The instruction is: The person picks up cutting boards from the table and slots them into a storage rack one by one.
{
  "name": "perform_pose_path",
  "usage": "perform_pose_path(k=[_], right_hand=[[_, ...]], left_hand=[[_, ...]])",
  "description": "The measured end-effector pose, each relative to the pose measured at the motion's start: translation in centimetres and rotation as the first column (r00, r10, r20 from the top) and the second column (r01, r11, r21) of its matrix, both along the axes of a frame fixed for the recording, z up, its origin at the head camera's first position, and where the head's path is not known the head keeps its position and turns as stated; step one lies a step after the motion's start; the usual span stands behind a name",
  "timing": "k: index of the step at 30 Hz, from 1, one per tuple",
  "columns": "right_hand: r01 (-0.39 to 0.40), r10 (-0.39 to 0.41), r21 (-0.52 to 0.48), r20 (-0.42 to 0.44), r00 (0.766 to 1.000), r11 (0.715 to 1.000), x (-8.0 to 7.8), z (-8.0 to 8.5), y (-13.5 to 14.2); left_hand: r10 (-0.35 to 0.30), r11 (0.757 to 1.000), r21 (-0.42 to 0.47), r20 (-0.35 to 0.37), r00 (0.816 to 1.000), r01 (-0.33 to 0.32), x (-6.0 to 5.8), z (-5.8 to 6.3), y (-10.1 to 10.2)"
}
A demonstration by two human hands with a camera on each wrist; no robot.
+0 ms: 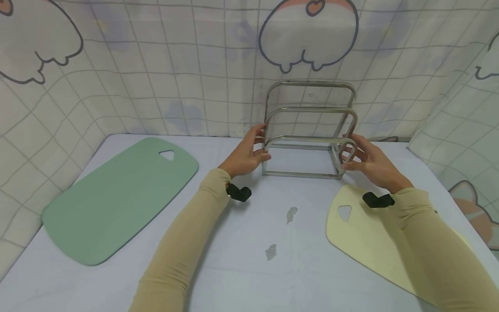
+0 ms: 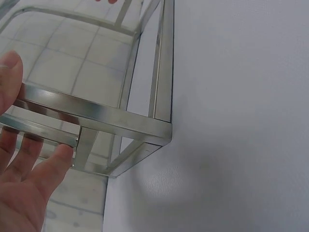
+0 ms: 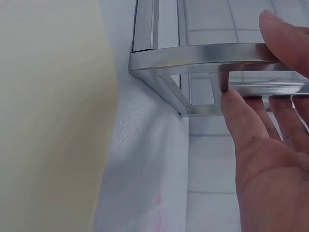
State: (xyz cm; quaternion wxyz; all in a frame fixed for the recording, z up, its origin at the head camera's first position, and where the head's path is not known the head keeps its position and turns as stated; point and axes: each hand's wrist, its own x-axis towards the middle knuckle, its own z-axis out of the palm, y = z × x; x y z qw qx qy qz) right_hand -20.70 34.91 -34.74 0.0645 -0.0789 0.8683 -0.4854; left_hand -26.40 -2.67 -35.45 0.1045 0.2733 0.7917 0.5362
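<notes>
A silver metal rack (image 1: 308, 138) with three stepped arches stands at the back of the white-covered table. My left hand (image 1: 245, 154) holds its left side, thumb at the front arch and fingers farther back. On the other side my right hand (image 1: 372, 162) grips the rack the same way. The left wrist view shows the left hand (image 2: 29, 193) at the flat metal bars of the rack (image 2: 96, 107). In the right wrist view, the right hand (image 3: 260, 159) has its fingertips against the bars of the rack (image 3: 193, 58).
A green cutting board (image 1: 121, 201) lies flat on the left. On the right a cream cutting board (image 1: 374, 236) lies partly beneath my right forearm. A white grid-patterned curtain (image 1: 175, 86) hangs behind the rack and along both sides. Two grey patches (image 1: 270, 251) mark the tablecloth.
</notes>
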Motion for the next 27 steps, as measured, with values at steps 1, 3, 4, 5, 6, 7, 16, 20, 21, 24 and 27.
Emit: perform_pose_path(k=[1,3,4,5,6,7,16,20,21,24,27], right_hand=[[-0.002,0.002,-0.001,0.002,1.000,1.000,0.0,0.0,-0.1],[0.000,0.000,0.004,0.004,1.000,1.000,-0.1,0.0,-0.2],[-0.002,0.002,0.002,0.005,1.000,1.000,-0.1,0.0,-0.3],[-0.002,0.002,-0.004,0.004,1.000,1.000,-0.2,0.0,-0.3],[-0.003,0.003,-0.006,0.003,1.000,1.000,-0.2,-0.1,-0.4],[-0.006,0.006,-0.013,0.001,1.000,1.000,-0.3,-0.1,-0.4],[-0.015,0.015,-0.033,-0.015,1.000,0.999,-0.5,-0.3,-1.0],[-0.016,0.015,-0.048,-0.017,1.000,0.999,-0.5,-0.3,-1.2],[-0.016,0.015,-0.050,-0.016,1.000,0.999,-0.6,-0.3,-1.3],[-0.016,0.016,-0.017,-0.010,1.000,1.000,-0.6,-0.2,-1.4],[-0.017,0.017,0.024,0.004,1.000,1.000,-0.7,-0.1,-1.6]], left_hand=[[-0.002,1.000,0.003,0.001,1.000,0.002,0.0,0.0,-0.1],[-0.003,1.000,0.001,-0.001,1.000,0.003,0.0,0.0,-0.2],[-0.001,1.000,-0.001,-0.005,1.000,0.001,0.0,0.0,-0.3],[0.002,1.000,-0.005,-0.008,1.000,-0.003,0.0,0.0,-0.4],[0.006,1.000,-0.009,-0.011,1.000,-0.006,0.0,0.0,-0.5],[0.009,1.000,-0.011,-0.013,1.000,-0.009,0.0,0.0,-0.5],[0.021,1.000,-0.014,-0.032,0.999,-0.022,0.0,-0.1,-1.1],[0.026,1.000,-0.015,-0.028,0.999,-0.026,0.0,-0.1,-1.4],[0.028,0.999,-0.018,-0.028,0.999,-0.028,0.0,-0.1,-1.5],[0.034,0.999,-0.021,-0.026,0.999,-0.034,-0.1,-0.1,-1.7],[0.040,0.999,-0.020,-0.020,0.999,-0.041,-0.2,-0.1,-2.0]])
